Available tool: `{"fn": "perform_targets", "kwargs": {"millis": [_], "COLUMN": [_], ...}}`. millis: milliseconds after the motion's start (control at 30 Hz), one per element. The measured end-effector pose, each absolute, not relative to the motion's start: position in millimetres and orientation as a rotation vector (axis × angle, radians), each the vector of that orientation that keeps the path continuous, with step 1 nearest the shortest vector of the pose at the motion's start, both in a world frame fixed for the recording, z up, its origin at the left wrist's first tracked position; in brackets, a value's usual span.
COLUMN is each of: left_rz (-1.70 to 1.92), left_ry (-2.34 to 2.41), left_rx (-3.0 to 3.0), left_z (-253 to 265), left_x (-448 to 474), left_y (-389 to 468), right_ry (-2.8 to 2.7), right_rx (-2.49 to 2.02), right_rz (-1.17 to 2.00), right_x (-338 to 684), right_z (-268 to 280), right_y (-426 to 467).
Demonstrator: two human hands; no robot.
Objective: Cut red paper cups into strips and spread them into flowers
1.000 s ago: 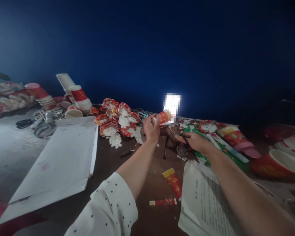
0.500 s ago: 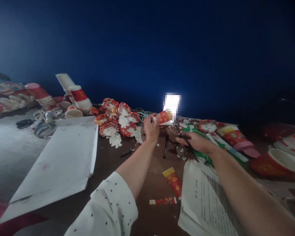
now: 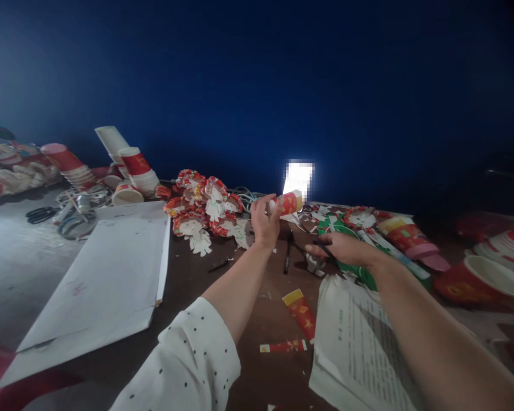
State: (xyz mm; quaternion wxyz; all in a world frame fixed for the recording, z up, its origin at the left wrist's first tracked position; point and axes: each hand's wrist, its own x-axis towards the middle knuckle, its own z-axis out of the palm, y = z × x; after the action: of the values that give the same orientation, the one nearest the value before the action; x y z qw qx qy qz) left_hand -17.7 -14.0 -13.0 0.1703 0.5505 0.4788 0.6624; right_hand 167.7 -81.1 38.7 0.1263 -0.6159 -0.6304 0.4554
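Note:
My left hand point(image 3: 264, 227) is closed round a red paper cup point(image 3: 289, 203) with a yellow band, held tilted on its side in front of a bright white patch. My right hand point(image 3: 346, 249) is closed on dark scissors point(image 3: 324, 249), a little to the right of the cup and lower; their blades are hard to make out now. Below the hands a black pen point(image 3: 288, 257) lies on the brown table point(image 3: 248, 297). Nearer to me are two red and yellow cut paper pieces, one wide point(image 3: 300, 314) and one narrow strip point(image 3: 282, 346).
Several red-fringed paper figures point(image 3: 214, 200) are heaped left of my hands. A large white board point(image 3: 107, 274) and stacked paper cups point(image 3: 139, 171) stand further left. Printed sheets point(image 3: 351, 342), green paper point(image 3: 366, 279) and more cups point(image 3: 497, 279) occupy the right side.
My right hand's scissors have come away from the cup's end and their blades have dropped lower. My left hand still holds the cup in nearly the same place.

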Motion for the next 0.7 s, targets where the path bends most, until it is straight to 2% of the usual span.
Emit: {"fn": "perform_targets", "kwargs": {"millis": [200, 433, 700], "left_rz": [1.851, 1.786, 1.697], "left_ry": [1.343, 1.308, 1.296], "left_rx": [1.554, 1.225, 1.110], "left_z": [-11, -15, -21], "left_x": [-15, -15, -12], "left_y": [-15, -6, -2], "right_ry": [-1.783, -1.792, -1.640], "right_rx": [-1.635, -1.605, -1.756], "right_rz": [1.388, 1.319, 1.068], "right_x": [165, 166, 159], "right_z": [35, 27, 21], "right_y": [-80, -77, -77]}}
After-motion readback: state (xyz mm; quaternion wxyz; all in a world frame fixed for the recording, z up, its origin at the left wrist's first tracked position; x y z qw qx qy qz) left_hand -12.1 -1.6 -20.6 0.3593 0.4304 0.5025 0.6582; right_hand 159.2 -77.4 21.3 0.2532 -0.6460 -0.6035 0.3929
